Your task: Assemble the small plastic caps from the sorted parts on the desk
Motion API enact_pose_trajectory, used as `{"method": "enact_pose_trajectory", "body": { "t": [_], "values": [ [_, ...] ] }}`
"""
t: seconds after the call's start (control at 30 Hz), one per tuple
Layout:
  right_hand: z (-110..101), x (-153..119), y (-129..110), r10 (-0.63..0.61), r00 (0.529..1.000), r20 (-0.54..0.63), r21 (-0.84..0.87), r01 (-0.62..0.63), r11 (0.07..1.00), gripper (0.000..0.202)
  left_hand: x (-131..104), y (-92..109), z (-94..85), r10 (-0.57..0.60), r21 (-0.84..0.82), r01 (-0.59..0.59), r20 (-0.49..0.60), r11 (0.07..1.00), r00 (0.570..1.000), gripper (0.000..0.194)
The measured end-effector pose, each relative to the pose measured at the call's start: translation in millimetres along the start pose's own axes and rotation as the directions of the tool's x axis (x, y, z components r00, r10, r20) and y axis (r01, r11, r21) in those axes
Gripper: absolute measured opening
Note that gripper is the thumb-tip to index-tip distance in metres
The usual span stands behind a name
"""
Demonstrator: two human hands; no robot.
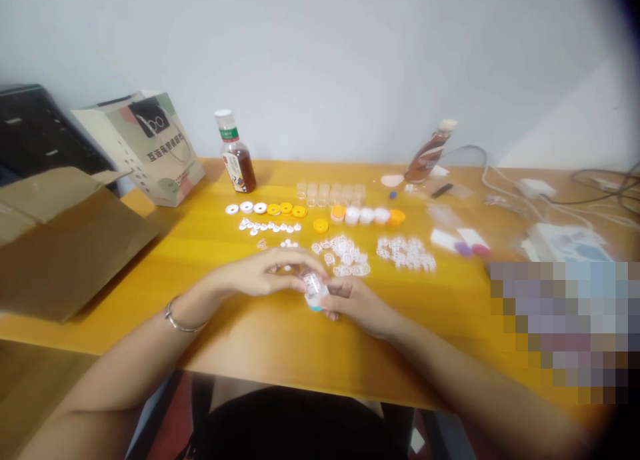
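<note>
Container of clear, whitish plastic, teal at its lower end, is grasped at the top by the left hand and at the lower right by the right hand, over the near part of the counter. Its outline is partly covered by them; its interior is blurred. A cardboard box is cut off at left.

The plain pale-grey wall is softly lit; a pale sheen is cast across the front of the yellow-brown wooden table. The small clear, turquoise-edged plastic piece is blurred, 1 area at right is pixelated, and the right corners are darkened.
</note>
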State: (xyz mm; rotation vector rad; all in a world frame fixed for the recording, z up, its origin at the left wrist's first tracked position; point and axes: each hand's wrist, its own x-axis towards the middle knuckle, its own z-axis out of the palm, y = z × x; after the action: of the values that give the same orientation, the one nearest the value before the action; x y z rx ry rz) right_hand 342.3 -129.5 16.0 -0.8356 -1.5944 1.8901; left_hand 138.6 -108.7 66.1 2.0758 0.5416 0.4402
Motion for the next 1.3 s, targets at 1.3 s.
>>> {"method": "enact_pose_trajectory", "body": {
  "t": [1.3],
  "values": [
    [-2, -1, -2, -0.087, 0.996, -0.02, -0.05, 0.086, 0.995, 0.022, 0, -4, 7.8, -0.085, 0.055, 0.105, -0.284, 0.993, 0.955, 0.029]
  ]
}}
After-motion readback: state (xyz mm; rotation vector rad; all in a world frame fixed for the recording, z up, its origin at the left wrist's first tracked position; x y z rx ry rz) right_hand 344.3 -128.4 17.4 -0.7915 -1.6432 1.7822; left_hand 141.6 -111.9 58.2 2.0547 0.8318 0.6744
